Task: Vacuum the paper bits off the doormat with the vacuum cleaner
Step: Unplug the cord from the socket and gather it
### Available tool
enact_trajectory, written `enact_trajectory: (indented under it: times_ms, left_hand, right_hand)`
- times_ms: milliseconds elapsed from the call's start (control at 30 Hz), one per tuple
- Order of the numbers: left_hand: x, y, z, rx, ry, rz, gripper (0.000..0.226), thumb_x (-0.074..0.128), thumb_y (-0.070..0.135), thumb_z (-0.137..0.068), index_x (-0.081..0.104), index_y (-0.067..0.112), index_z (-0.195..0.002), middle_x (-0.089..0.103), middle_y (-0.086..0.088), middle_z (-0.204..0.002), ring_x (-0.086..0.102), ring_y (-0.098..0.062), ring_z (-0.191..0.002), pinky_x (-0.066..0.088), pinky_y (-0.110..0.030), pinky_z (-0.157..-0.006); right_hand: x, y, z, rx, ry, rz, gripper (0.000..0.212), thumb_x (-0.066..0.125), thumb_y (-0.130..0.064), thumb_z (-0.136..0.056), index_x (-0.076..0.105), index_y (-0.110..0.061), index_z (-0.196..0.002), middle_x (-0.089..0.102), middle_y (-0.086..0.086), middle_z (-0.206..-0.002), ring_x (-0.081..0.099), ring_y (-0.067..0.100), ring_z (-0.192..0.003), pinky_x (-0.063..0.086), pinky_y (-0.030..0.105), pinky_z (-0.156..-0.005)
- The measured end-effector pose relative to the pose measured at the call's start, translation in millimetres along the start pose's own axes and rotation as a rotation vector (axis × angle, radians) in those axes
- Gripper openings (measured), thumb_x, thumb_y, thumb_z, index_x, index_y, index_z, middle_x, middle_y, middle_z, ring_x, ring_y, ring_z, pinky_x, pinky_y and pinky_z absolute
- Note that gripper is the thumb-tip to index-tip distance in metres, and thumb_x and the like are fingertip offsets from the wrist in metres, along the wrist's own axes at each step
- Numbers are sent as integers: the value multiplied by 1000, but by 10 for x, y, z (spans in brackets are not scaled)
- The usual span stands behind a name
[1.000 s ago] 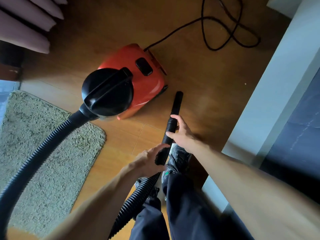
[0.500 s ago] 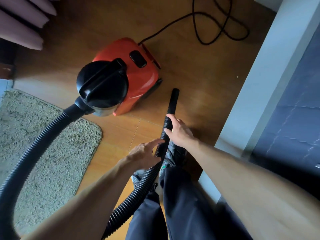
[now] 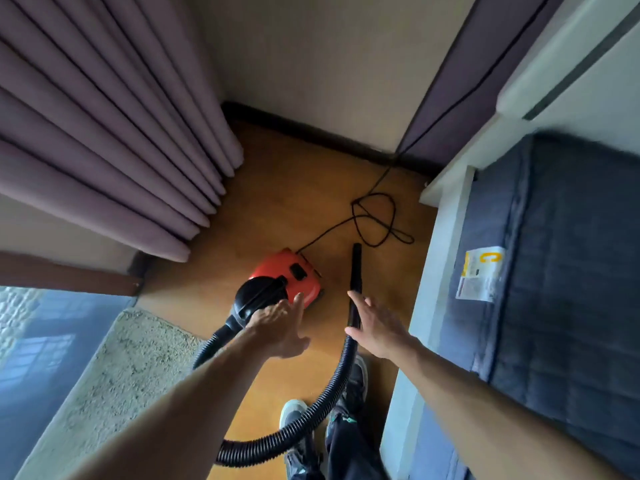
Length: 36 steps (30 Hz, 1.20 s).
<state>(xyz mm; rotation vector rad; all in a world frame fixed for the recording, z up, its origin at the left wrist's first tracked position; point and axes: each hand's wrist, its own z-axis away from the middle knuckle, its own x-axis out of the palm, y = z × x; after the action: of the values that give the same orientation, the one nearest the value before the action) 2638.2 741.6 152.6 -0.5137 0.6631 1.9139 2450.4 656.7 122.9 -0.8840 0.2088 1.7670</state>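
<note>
View: head camera, looking down past both arms to the floor.
Left hand [image 3: 280, 329]: fingers straight and spread, holding nothing, over the black top of the vacuum cleaner [image 3: 294, 275]; contact not clear.
Right hand [image 3: 377, 329]: fingers straight and apart, gripping nothing, just beside the tube [image 3: 356, 268] at the end of the hose [image 3: 332, 393].
Doormat [image 3: 128, 368]: on the floor at lower left, well apart from the tube's tip, which lies on bare wood.
Done: no paper bits to be seen on the mat's visible part, so possibly all of it.
Left: nothing certain; equally readable as suction not begun.
Hidden: mat's near end covered by the left arm, its left side cut by the frame.
Hard to make out: small scraps in the coarse pile; switch setting; where the cord [image 3: 374, 220] plugs in.
</note>
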Motion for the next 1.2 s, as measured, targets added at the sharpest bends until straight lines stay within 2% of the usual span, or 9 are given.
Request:
enact_trajectory:
  times_ms: [200, 333, 600, 733, 867, 933, 1067, 1200]
  left_hand:
    - [-1293, 225, 813, 14, 188, -12, 87, 51, 52, -91, 4, 20, -158, 33, -9, -157, 39, -29, -140, 39, -42, -109]
    - [-2134, 454, 1414, 41, 349, -8, 87, 52, 53, -92, 1, 26, -158, 29, -7, -159, 36, -27, -142, 37, -41, -110]
    - [-3490, 1007, 2671, 209, 639, -62, 83, 57, 48, -91, 8, 26, -154, 45, -9, -144, 55, -29, -121, 52, -42, -94]
    - [-3949, 1175, 3055, 250, 726, -125, 81, 55, 49, -92, 9, 26, -154, 44, -7, -145, 53, -30, -124, 48, -43, -96]
    - [-4213, 1320, 3284, 274, 793, -150, 81, 56, 51, -91, 12, 26, -154, 47, -9, -141, 55, -31, -120, 48, -44, -94]
    - [-4303, 1390, 3314, 293, 821, -155, 80, 56, 53, -91, 12, 26, -153, 49, -9, -137, 58, -29, -113, 51, -42, -90]
    - [-4447, 1568, 3267, 327, 840, -160, 78, 56, 51, -92, 14, 26, -152, 48, -9, -139, 57, -29, -115, 50, -42, -93]
    - [-4580, 1759, 3009, 353, 836, -153, 74, 58, 50, -91, 19, 25, -149, 51, -9, -136, 58, -27, -113, 50, -41, -94]
  right_hand:
    - [-1439, -302, 860, -42, 180, 37, 70, 47, -40, -100, 7, -29, -156, 33, 10, -153, 38, 27, -137, 40, 37, -104]
    - [-2325, -439, 1533, -56, 303, 43, 73, 50, -43, -98, 7, -31, -155, 29, 8, -156, 37, 25, -140, 39, 38, -106]
    - [-3752, -784, 2819, -102, 540, 134, 77, 55, -49, -93, 13, -26, -154, 41, 6, -145, 46, 25, -129, 45, 41, -102]
    - [-4249, -897, 3283, -126, 664, 160, 77, 56, -46, -94, 14, -24, -154, 39, 7, -148, 45, 24, -131, 44, 36, -101]
    - [-4540, -898, 3579, -129, 743, 152, 73, 57, -45, -94, 16, -26, -152, 37, 7, -150, 44, 26, -132, 46, 40, -99]
    - [-4658, -861, 3663, -125, 777, 156, 71, 56, -46, -94, 18, -26, -150, 39, 6, -146, 45, 25, -130, 47, 40, -97]
    - [-4858, -736, 3717, -97, 815, 144, 70, 55, -45, -95, 18, -25, -151, 44, 5, -138, 49, 25, -124, 47, 37, -91]
    - [-5031, -519, 3585, -79, 818, 54, 69, 54, -48, -95, 19, -26, -150, 44, 6, -140, 49, 25, -125, 48, 39, -94]
